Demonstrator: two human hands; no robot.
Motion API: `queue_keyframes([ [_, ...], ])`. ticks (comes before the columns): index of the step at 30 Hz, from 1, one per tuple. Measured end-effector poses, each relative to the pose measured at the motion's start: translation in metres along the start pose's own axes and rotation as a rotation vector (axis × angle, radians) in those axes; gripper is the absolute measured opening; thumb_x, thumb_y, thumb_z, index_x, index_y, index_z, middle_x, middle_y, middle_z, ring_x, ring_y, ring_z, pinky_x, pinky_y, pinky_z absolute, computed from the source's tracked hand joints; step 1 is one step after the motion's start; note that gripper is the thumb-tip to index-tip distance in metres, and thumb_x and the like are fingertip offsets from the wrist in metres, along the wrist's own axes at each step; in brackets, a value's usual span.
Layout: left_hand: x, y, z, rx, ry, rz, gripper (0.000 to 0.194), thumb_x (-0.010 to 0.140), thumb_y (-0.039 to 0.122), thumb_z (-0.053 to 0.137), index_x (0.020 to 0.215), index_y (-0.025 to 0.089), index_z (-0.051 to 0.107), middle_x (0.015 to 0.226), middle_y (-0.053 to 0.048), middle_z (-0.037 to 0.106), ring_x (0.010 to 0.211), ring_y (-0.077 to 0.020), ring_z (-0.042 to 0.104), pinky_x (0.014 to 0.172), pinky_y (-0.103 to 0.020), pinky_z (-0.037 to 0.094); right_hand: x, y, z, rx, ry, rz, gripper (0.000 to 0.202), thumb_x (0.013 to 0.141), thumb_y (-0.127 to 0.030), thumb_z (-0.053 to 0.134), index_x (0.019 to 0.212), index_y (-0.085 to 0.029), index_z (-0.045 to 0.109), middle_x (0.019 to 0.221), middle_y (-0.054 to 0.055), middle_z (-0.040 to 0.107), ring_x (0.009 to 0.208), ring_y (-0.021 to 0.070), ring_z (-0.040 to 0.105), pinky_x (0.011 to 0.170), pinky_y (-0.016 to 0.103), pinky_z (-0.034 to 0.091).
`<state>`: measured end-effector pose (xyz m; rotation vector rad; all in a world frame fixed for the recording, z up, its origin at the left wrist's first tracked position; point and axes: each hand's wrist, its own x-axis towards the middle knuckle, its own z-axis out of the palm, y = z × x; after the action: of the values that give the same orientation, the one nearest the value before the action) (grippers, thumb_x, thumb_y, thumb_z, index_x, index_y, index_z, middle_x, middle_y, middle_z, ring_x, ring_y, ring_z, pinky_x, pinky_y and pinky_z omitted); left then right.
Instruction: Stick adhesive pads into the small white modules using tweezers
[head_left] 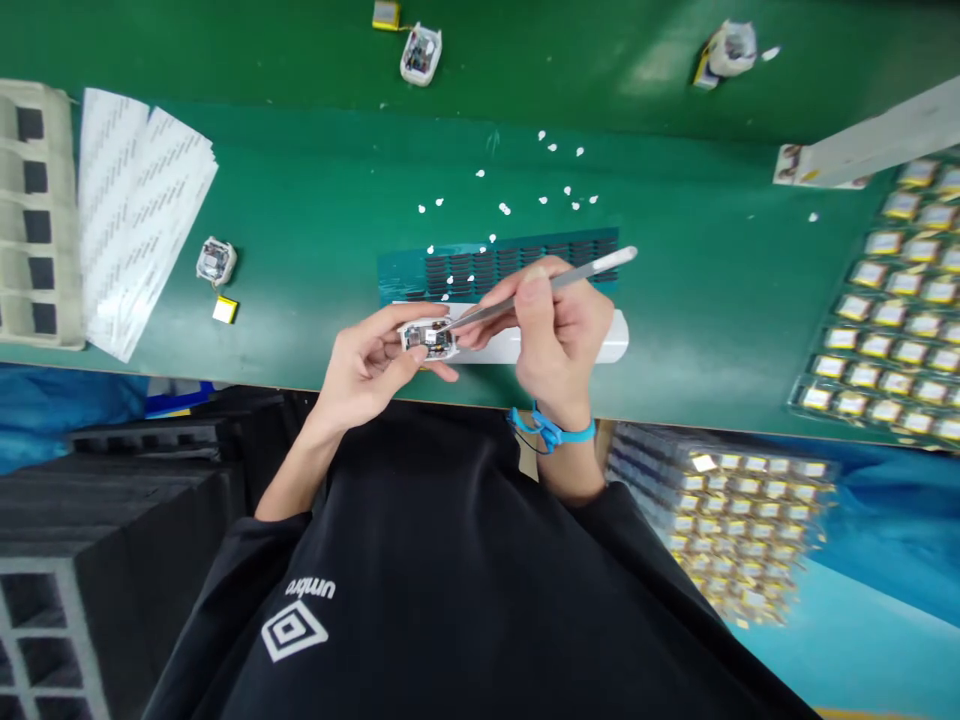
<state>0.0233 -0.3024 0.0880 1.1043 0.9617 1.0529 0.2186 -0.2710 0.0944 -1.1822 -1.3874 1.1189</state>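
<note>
Black sleeves led up to two hands over the green table mat (300, 200). Left hand (367, 365) pinched a small white open gadget (428, 338). Right hand (559, 335), just beside it, pinched long silver tweezers (540, 288), tips touching the gadget.

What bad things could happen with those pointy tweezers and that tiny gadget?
The tweezers in the right hand point into the open gadget held by the left hand; a slip might scratch its insides or poke a finger. The gadget sits near the table edge, so if dropped it may fall off.
</note>
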Motion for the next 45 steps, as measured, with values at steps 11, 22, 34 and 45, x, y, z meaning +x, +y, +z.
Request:
queue_keyframes([
  [11, -0.01, 0.006, 0.006, 0.03, 0.004, 0.017, 0.036, 0.098, 0.032, 0.078, 0.132, 0.021, 0.073, 0.126, -0.01, 0.08, 0.089, -0.0243, 0.086, 0.086, -0.035, 0.074, 0.003, -0.005, 0.006, -0.052, -0.073, -0.007, 0.051, 0.108, -0.07, 0.048, 0.089, -0.025, 0.065, 0.074, 0.0, 0.072, 0.062, 0.0158, 0.074, 0.059, 0.03, 0.064],
  [22, -0.009, 0.003, 0.006, 0.049, 0.025, 0.046, 0.035, 0.098, 0.022, 0.076, 0.133, 0.019, 0.073, 0.12, -0.008, 0.083, 0.087, -0.0228, 0.086, 0.082, -0.03, 0.073, 0.007, -0.005, 0.008, -0.021, -0.07, -0.065, 0.046, 0.109, -0.063, 0.053, 0.086, -0.025, 0.065, 0.074, -0.003, 0.075, 0.058, 0.0122, 0.073, 0.056, 0.025, 0.061],
  [34, -0.012, -0.016, -0.003, 0.156, 0.169, 0.082, 0.025, 0.105, 0.029, 0.069, 0.126, 0.02, 0.078, 0.117, -0.008, 0.084, 0.078, -0.0171, 0.083, 0.075, -0.027, 0.069, 0.009, 0.012, -0.005, -0.044, -0.072, -0.236, 0.029, 0.112, -0.041, 0.058, 0.1, -0.027, 0.08, 0.089, -0.002, 0.082, 0.071, 0.0133, 0.079, 0.063, 0.025, 0.065],
  [45, -0.002, -0.036, -0.021, 0.876, 0.175, 0.353, 0.021, 0.104, 0.017, 0.059, 0.119, 0.018, 0.074, 0.121, -0.008, 0.082, 0.116, -0.0232, 0.073, 0.103, -0.039, 0.057, 0.028, 0.036, -0.021, -0.333, -0.34, -0.185, 0.022, 0.107, -0.028, 0.065, 0.111, -0.023, 0.086, 0.115, 0.003, 0.084, 0.102, 0.0206, 0.083, 0.088, 0.031, 0.068],
])
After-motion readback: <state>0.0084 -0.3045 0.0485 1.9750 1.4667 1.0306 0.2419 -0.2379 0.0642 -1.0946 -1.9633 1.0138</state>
